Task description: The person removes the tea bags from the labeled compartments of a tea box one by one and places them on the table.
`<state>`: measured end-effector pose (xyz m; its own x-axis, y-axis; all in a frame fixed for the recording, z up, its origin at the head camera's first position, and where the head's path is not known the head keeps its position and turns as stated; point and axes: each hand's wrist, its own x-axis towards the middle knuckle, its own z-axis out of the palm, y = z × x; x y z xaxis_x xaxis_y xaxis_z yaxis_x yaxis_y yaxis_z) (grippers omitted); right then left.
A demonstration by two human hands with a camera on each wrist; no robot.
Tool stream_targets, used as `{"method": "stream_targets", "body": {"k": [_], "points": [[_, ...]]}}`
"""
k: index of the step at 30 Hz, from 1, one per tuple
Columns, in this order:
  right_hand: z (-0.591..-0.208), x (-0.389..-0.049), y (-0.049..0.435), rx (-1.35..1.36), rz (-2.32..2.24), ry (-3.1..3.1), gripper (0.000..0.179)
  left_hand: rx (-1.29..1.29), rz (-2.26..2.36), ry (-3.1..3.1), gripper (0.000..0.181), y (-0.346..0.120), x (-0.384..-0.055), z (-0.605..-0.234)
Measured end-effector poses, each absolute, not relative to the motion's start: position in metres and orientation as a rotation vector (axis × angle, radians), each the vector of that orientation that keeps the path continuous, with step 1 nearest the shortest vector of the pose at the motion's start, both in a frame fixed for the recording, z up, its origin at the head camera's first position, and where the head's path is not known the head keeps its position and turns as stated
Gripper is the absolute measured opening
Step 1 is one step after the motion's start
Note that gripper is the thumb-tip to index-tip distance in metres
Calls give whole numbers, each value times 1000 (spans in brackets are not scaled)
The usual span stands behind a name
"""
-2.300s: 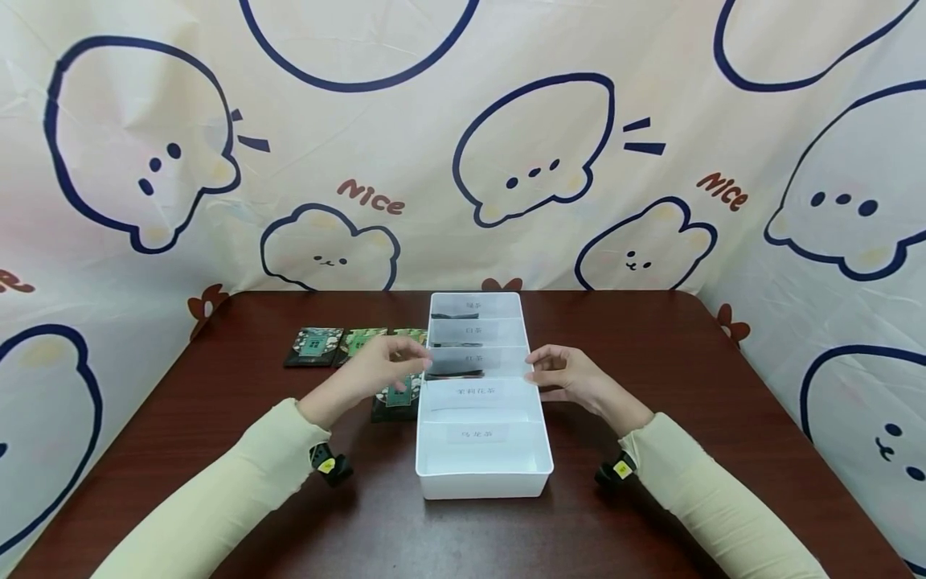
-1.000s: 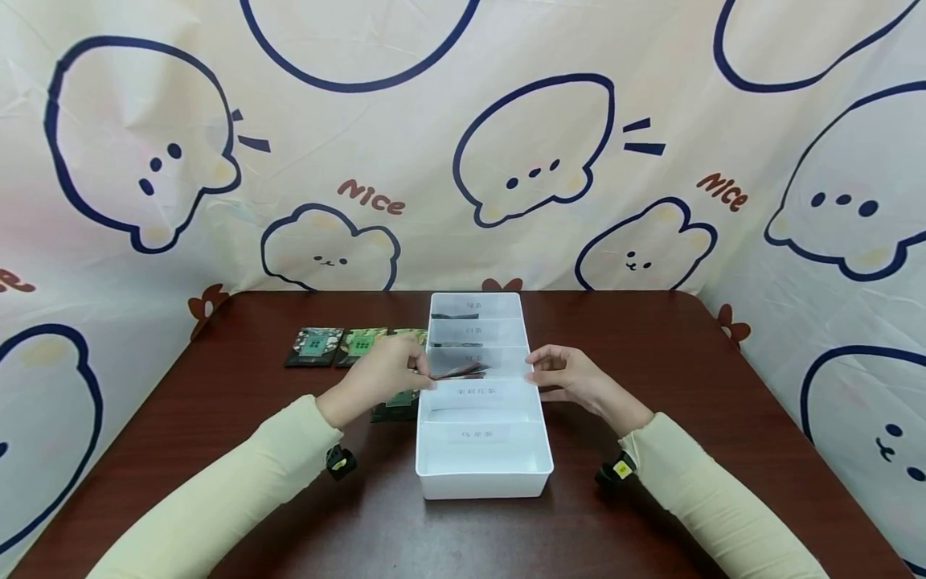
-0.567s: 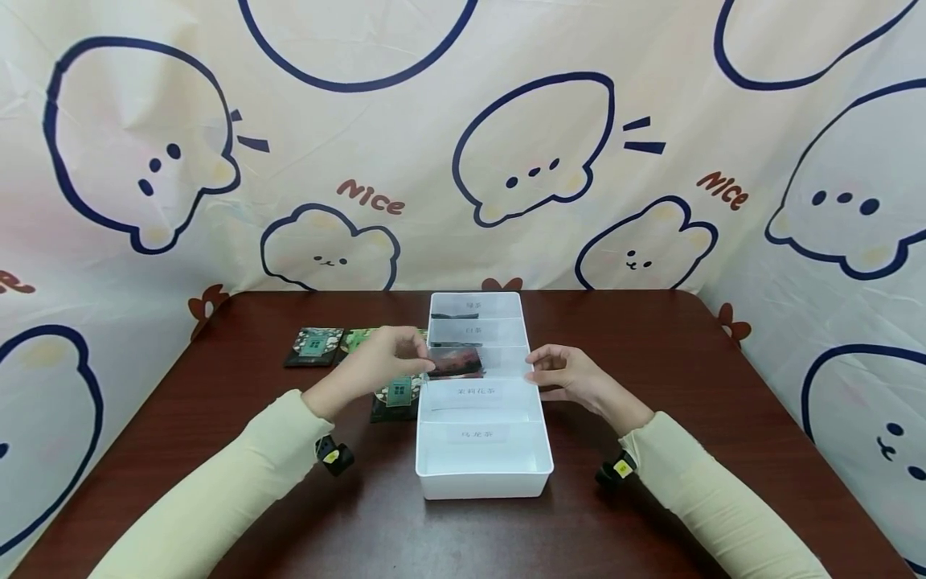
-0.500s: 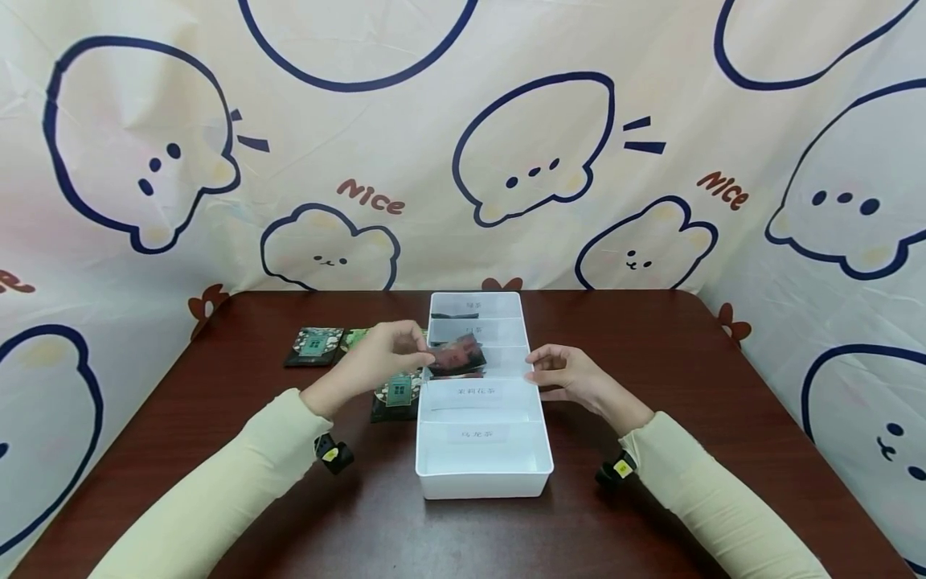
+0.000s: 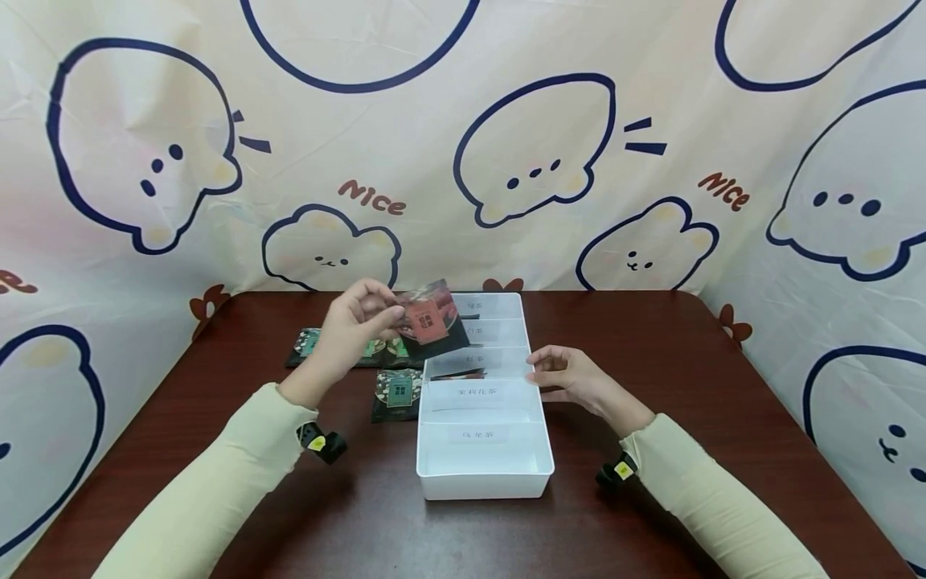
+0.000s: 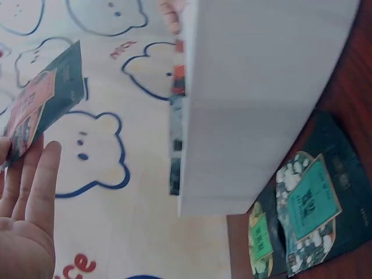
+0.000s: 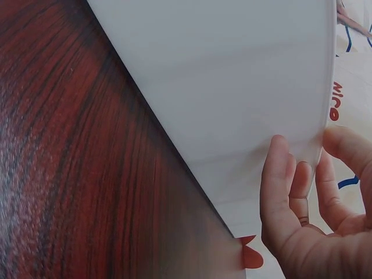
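Observation:
My left hand (image 5: pixel 356 330) pinches a dark sachet with a red label (image 5: pixel 428 322) by its edge, raised above the box's left side. In the left wrist view the same sachet (image 6: pixel 49 96) is tilted over the fingers. The long white box (image 5: pixel 485 486) is split by dividers into several labelled compartments. Another reddish sachet (image 5: pixel 463 374) stands in the middle compartment, and dark sachet edges show in the two behind it. My right hand (image 5: pixel 575 378) rests at the box's right rim; in the right wrist view its fingertips (image 7: pixel 279 145) lie against the outer wall.
Left of the box lies a green-labelled sachet (image 5: pixel 399 392) on the brown table (image 5: pixel 347 523). Behind it is a row of more sachets (image 5: pixel 304 344), partly hidden by the left hand and forearm. A printed cloth (image 5: pixel 419 145) hangs behind the table.
My left hand has drawn the red-labelled sachet up out of the middle compartment and moved it up and left, turning its front into view. The right hand and the box have stayed put.

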<state>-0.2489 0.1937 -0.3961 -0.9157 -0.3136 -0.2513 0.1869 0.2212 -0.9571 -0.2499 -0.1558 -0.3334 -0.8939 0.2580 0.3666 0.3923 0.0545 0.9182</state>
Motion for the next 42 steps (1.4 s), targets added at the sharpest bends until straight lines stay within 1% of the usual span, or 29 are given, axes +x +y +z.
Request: {"method": "stream_targets", "body": {"k": [8, 15, 20, 27, 34, 42], "points": [[-395, -247, 193, -104, -1758, 2096, 38, -599, -2124, -2105, 15, -189, -250, -332], [-396, -249, 194, -117, -1741, 2104, 39, -475, -2155, -2193, 18, -223, -243, -349], [-397, -249, 194, -128, -1738, 2117, 39, -338, -2065, -2364, 24, -243, -242, -366], [-398, -250, 194, -121, -1733, 2120, 38, -177, -1961, -2609, 37, -265, -244, -388], [-398, -250, 194, -122, -1726, 2129, 38, -118, -1841, -2825, 40, -276, -251, -405], [-398, -250, 194, -121, -1731, 2131, 38, -51, -1734, -2932, 33, -272, -260, -420]]}}
